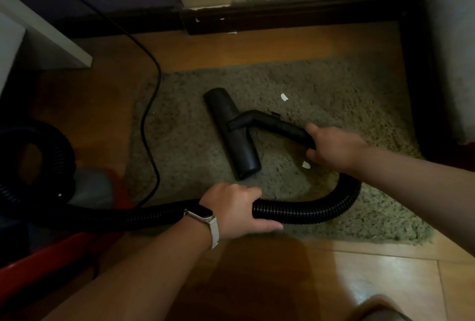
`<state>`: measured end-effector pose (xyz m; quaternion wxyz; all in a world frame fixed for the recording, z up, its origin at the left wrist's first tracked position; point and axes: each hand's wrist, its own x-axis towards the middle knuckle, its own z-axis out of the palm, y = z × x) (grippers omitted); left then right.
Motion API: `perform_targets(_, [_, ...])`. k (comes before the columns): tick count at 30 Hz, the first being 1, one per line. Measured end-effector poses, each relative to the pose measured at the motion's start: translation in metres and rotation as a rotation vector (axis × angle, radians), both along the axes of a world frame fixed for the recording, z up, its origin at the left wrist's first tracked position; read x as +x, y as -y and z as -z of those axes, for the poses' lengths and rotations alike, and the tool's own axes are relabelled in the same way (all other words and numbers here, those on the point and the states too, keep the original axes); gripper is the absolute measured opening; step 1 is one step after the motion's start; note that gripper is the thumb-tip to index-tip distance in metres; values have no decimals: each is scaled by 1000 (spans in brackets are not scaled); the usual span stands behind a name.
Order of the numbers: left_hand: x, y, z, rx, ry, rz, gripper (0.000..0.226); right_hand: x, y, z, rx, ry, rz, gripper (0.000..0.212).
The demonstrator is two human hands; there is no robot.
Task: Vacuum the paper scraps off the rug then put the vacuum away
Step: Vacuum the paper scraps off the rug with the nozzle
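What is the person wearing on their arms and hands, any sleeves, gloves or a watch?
Both forearms are bare, with no sleeves in view, and both hands are bare too, without gloves. The left hand has a watch on its wrist: a dark rectangular face with rounded corners on a pale, cream-coloured strap. The right hand and its wrist carry nothing; no rings are visible on either hand.
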<state>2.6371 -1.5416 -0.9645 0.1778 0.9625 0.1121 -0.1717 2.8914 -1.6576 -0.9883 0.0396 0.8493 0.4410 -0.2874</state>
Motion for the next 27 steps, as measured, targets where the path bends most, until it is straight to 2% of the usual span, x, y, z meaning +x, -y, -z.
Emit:
perform_targets(10, [-8,-5,3,-6,-16,-3,71,-5,-8,3,45,-14,-50,26])
perform_targets(14, [-6,-5,4,-20,-6,8,67,3,18,7,129,-120,122,33])
perform_targets(18, [15,-3,-2,8,40,19,68,24,45,8,221,-77,309,30])
perform_targets(27, [58,8,-6,23,-13,36,75,55,86,5,232,-101,480,29])
